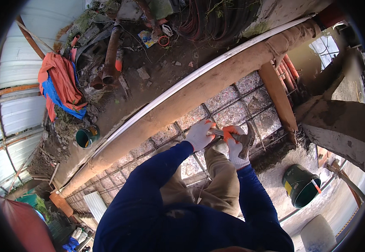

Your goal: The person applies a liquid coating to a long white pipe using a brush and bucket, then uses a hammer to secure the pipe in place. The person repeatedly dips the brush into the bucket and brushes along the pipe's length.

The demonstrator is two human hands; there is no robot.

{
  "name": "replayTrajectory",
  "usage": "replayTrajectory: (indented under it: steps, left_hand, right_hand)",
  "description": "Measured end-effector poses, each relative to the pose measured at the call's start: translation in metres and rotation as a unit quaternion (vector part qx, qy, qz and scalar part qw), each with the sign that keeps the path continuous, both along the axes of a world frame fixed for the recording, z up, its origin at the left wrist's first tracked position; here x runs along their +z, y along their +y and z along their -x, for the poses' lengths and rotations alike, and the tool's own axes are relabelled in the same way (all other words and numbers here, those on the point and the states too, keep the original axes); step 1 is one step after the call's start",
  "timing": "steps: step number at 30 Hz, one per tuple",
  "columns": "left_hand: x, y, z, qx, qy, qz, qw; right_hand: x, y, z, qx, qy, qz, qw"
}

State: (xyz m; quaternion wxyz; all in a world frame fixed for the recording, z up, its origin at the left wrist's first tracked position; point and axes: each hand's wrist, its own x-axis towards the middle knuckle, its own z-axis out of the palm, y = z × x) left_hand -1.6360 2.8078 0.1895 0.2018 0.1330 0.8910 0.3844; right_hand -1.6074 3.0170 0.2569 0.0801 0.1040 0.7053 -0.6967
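A claw hammer (248, 139) lies across in front of my body, its metal head to the right. My left hand (199, 135), in a white knit glove with orange fingertips, is closed at the left end of the handle. My right hand (235, 150), gloved the same way, has its fingers wrapped round the handle close to the head. Below both hands spreads a grid of dark steel reinforcing bars (242, 101) over speckled foam-like panels (225, 114). My bent legs (220, 168) are over the grid.
A long brown beam (182, 103) with a white pipe (199, 72) beside it crosses diagonally ahead. A wooden board (278, 96) bounds the grid at right. Dark green buckets stand at right (302, 185) and left (87, 137). Rubble, rusty pipes (112, 54) and orange cloth (61, 80) lie far left.
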Motion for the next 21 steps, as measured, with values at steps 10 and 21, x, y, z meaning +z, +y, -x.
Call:
replayTrajectory:
  steps: [10, 21]
  left_hand:
    - [-0.186, -0.207, 0.053, 0.202, -0.069, 0.270, 0.939]
    - [-0.263, -0.342, 0.072, 0.245, 0.067, 0.338, 0.906]
  right_hand:
    - [-0.146, -0.038, 0.095, 0.023, 0.068, 0.107, 0.992]
    - [-0.228, -0.188, 0.117, 0.041, 0.140, -0.004, 0.989]
